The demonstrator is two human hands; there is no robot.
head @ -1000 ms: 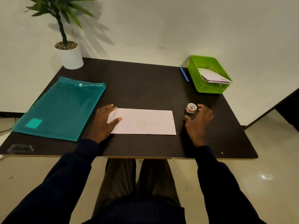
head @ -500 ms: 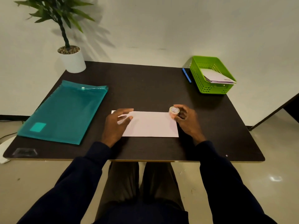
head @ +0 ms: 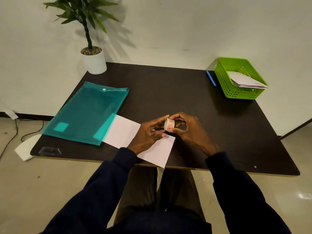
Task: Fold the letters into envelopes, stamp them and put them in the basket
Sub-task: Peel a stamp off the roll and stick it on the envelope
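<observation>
Stamping step: right hand (head: 190, 132) grips the stamp roll (head: 169, 125), left hand (head: 148, 134) pinches its edge, over the envelope (head: 125, 130) at the table's (head: 168, 92) near edge. Next, probably, peel one stamp free.

Head view, downward over table (head: 168, 85)

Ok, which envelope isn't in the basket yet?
The white envelope on the table, one end under the teal folder; the others are stacked in the green basket.

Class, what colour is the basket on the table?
The basket is bright green, clearest in the head view.
</observation>
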